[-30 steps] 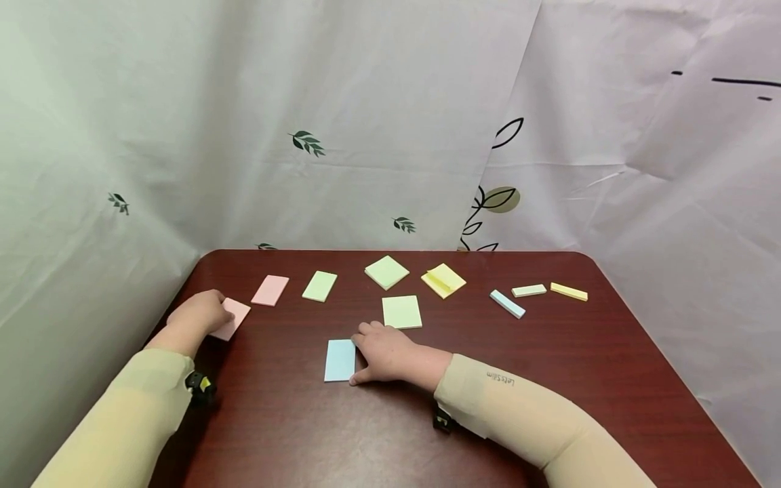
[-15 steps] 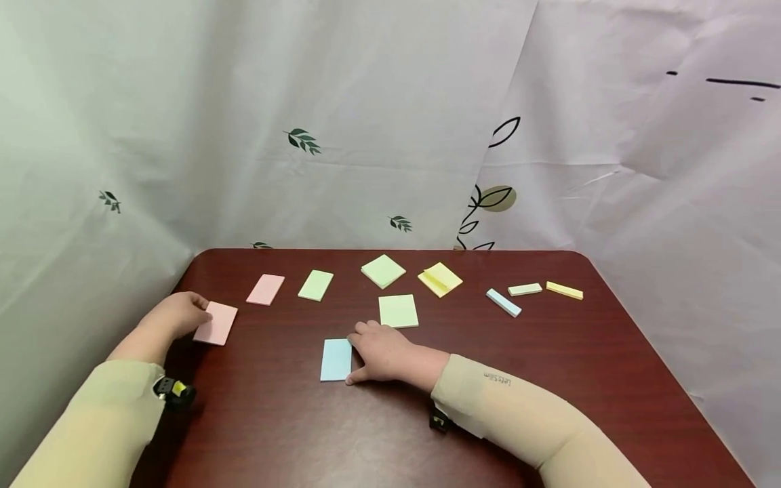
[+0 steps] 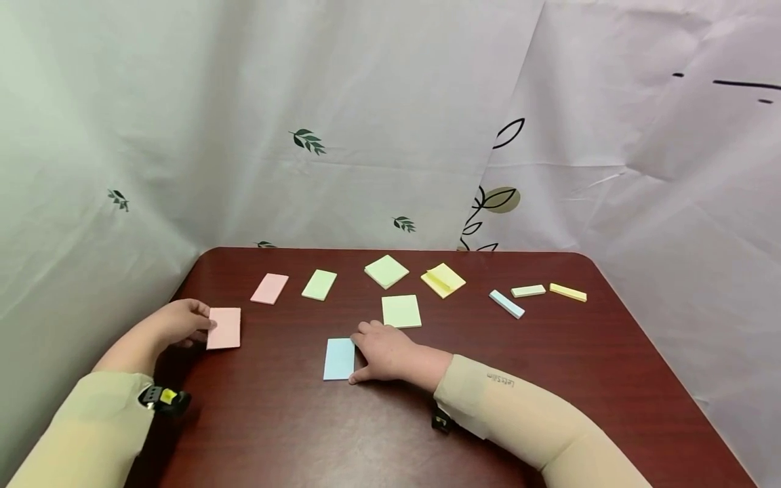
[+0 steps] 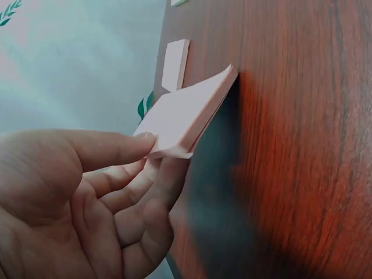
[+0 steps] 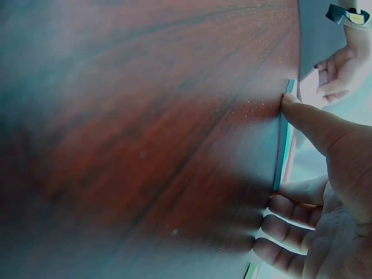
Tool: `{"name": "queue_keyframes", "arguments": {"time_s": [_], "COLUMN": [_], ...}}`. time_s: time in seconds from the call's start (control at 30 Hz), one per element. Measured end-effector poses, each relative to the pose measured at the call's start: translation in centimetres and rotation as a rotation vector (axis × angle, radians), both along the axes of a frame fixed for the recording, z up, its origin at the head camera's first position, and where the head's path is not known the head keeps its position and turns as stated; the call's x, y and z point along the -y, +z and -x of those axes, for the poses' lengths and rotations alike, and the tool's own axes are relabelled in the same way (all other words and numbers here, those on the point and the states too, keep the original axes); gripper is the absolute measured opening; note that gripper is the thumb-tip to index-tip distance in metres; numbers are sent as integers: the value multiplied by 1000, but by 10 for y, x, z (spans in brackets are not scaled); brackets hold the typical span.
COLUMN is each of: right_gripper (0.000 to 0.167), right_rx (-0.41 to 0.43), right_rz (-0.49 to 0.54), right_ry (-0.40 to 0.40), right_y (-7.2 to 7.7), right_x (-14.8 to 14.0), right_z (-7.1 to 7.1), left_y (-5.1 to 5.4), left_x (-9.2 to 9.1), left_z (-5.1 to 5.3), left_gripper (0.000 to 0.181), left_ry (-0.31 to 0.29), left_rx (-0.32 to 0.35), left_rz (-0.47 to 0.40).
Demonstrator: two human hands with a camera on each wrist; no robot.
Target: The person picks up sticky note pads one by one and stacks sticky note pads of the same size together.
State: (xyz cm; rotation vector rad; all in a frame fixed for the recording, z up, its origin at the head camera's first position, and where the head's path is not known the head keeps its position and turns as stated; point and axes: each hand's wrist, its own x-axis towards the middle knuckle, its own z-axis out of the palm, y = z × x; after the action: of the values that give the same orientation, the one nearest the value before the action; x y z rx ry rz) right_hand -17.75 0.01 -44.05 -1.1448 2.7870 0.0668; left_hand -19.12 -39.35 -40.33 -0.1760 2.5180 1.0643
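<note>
At the table's left edge, my left hand (image 3: 177, 322) pinches a pink sticky note pad (image 3: 224, 329) between thumb and fingers. The left wrist view shows this pad (image 4: 183, 113) tilted, its near end raised off the table; whether its far corner touches the wood, I cannot tell. In the middle, my right hand (image 3: 387, 352) holds a light blue sticky note pad (image 3: 339, 359) lying on the table. Its thumb (image 5: 308, 113) is at one end of the blue pad's edge (image 5: 283, 145) and its index finger at the other. A pale green square pad (image 3: 401, 311) lies just beyond the right fingers.
Along the back lie another pink pad (image 3: 269, 289), a small green pad (image 3: 319, 285), a green square pad (image 3: 387, 271) and a yellow pad (image 3: 443, 280) with a lifted sheet. Narrow blue (image 3: 506, 304), pale green (image 3: 528, 291) and yellow (image 3: 568, 292) strips lie at right.
My left hand has drawn the pink pad slightly toward me and turned it from slanted to nearly straight, its wrist swinging left. The right hand stays at the blue pad.
</note>
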Motion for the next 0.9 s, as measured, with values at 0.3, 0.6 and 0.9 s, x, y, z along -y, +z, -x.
{"name": "queue_keyframes", "arguments": {"time_s": [0.3,0.6,0.9], "right_gripper": [70,71,70], "right_rx": [-7,-7,-10], "right_rz": [6,10,17], "right_ry": [6,7,12], "right_y": [-1,0,-1], "right_x": [-1,-1,-1], "right_z": [0,-1,-1], "left_y": [-6,-15,-24], "left_x": [-14,-36,-60], "left_z": [-6,-12,-21], "left_gripper": [43,37,33], "left_ry": [-45,-85,-112], "left_rx": [21,10,6], "left_rz": [-131,-185,-170]}}
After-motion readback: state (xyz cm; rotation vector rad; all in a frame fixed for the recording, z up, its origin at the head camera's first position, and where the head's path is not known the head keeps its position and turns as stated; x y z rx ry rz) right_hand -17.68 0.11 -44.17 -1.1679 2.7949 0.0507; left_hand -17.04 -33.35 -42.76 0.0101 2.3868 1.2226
